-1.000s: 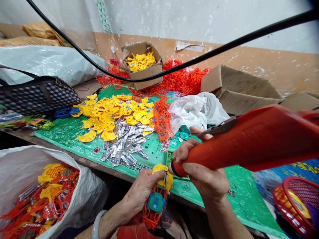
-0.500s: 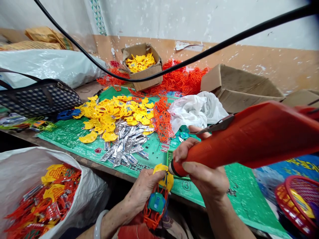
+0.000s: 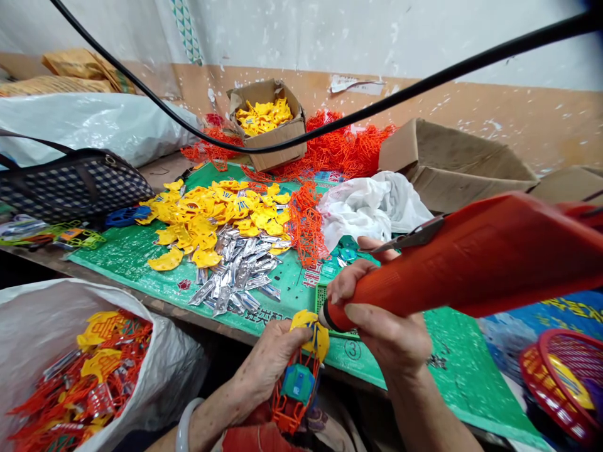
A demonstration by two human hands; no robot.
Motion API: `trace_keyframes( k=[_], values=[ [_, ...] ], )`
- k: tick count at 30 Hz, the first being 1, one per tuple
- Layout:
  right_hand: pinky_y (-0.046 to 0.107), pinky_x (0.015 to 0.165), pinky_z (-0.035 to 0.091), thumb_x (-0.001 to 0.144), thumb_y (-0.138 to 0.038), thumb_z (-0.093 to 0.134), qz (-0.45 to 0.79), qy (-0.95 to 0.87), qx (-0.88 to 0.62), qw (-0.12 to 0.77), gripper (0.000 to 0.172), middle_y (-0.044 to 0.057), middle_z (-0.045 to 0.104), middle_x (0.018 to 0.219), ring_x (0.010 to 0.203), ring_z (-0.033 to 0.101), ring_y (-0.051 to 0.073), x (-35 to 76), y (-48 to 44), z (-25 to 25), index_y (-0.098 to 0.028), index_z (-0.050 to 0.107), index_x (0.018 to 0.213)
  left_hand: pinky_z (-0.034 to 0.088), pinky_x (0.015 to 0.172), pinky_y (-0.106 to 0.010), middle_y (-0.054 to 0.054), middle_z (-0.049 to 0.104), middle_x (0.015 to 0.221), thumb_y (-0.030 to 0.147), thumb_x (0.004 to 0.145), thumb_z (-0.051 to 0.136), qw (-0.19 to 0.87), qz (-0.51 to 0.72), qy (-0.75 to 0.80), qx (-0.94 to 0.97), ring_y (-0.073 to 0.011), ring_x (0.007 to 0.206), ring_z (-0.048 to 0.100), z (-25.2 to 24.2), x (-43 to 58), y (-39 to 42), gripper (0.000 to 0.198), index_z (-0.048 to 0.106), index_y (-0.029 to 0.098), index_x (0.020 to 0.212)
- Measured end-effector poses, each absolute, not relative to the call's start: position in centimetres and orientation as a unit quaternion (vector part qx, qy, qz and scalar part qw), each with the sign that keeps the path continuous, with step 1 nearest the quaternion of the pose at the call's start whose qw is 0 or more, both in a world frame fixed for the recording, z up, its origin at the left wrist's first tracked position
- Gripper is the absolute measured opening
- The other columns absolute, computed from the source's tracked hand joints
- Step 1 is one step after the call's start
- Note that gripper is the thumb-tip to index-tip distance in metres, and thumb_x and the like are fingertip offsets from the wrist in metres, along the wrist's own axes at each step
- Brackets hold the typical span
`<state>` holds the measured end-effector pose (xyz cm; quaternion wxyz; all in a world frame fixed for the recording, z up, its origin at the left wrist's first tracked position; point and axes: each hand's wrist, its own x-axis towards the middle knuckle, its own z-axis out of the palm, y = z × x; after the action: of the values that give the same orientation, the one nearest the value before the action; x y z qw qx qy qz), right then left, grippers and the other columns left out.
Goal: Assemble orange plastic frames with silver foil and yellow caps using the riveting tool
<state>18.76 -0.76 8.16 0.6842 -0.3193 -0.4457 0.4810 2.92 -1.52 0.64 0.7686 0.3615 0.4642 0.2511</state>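
Observation:
My left hand [image 3: 271, 355] grips a plastic toy assembly [image 3: 296, 384], with an orange frame, a green block in the middle and a yellow piece at its upper end. My thumb presses on the yellow piece. Wrapped around a red electric screwdriver [image 3: 424, 270] is my right hand [image 3: 381, 320]. The screwdriver's dark tip touches or nearly touches the yellow piece; the exact contact point is hidden. Beyond my hands, a pile of yellow plastic pieces [image 3: 202, 216] and shiny silver pieces [image 3: 238, 270] lies on the green sheet [image 3: 122, 263].
A white sack [image 3: 174, 358] of orange and yellow assemblies stands at lower left. Behind are a box of yellow parts [image 3: 277, 147], orange frames [image 3: 348, 147], a white plastic bag [image 3: 372, 207] and a cardboard box [image 3: 466, 163]. A black cable [image 3: 358, 116] hangs across; a red basket [image 3: 565, 376] sits right.
Almost nothing has moved. Both hands keep their hold, and the screwdriver tip stays at the yellow piece; the view has shifted very slightly.

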Motion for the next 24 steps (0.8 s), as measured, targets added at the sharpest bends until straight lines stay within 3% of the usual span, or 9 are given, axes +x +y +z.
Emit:
trace_keyframes(
  k=[5, 9, 11, 19, 24],
  values=[
    [0.035, 0.067, 0.049, 0.07, -0.019, 0.074, 0.483, -0.457, -0.319, 0.676, 0.061, -0.005, 0.06, 0.075, 0.064, 0.056, 0.015, 18.8, -0.8, 7.8, -0.034, 0.049, 0.123, 0.033, 0.047, -0.023, 0.001, 0.055, 0.053, 0.039, 0.077, 0.065, 0.769, 0.264, 0.46, 0.357, -0.0103, 0.045, 0.042, 0.7, 2.9, -1.4, 0.028, 0.066, 0.013, 0.067],
    [0.037, 0.074, 0.049, 0.075, -0.025, 0.072, 0.469, -0.496, -0.328, 0.653, 0.02, -0.002, 0.059, 0.077, 0.069, 0.055, 0.015, 19.0, -0.8, 7.2, -0.027, 0.063, 0.092, 0.032, 0.046, -0.022, 0.002, 0.054, 0.052, 0.041, 0.076, 0.067, 0.776, 0.276, 0.445, 0.351, -0.0093, 0.045, 0.041, 0.6, 2.8, -1.4, 0.03, 0.066, 0.013, 0.065],
    [0.037, 0.077, 0.049, 0.074, -0.027, 0.073, 0.456, -0.51, -0.335, 0.648, 0.011, -0.001, 0.058, 0.077, 0.071, 0.054, 0.016, 19.0, -0.9, 7.0, -0.025, 0.064, 0.081, 0.032, 0.046, -0.022, 0.002, 0.055, 0.052, 0.042, 0.076, 0.068, 0.78, 0.275, 0.441, 0.348, -0.0093, 0.045, 0.041, 0.5, 2.8, -1.4, 0.031, 0.065, 0.013, 0.065],
    [0.037, 0.077, 0.049, 0.075, -0.024, 0.072, 0.461, -0.515, -0.338, 0.638, 0.011, -0.002, 0.058, 0.078, 0.072, 0.055, 0.015, 19.0, -0.9, 6.9, -0.025, 0.064, 0.083, 0.027, 0.045, -0.021, 0.004, 0.05, 0.05, 0.043, 0.079, 0.067, 0.788, 0.274, 0.431, 0.344, -0.0079, 0.044, 0.035, 0.5, 2.7, -1.5, 0.033, 0.064, 0.014, 0.063],
    [0.037, 0.08, 0.049, 0.072, -0.015, 0.072, 0.45, -0.527, -0.349, 0.63, 0.021, -0.004, 0.06, 0.079, 0.072, 0.057, 0.015, 19.1, -0.9, 6.8, -0.027, 0.062, 0.087, 0.027, 0.046, -0.021, 0.003, 0.052, 0.053, 0.041, 0.08, 0.066, 0.79, 0.271, 0.426, 0.347, -0.0083, 0.046, 0.037, 0.5, 2.7, -1.4, 0.031, 0.064, 0.014, 0.066]
  ],
)
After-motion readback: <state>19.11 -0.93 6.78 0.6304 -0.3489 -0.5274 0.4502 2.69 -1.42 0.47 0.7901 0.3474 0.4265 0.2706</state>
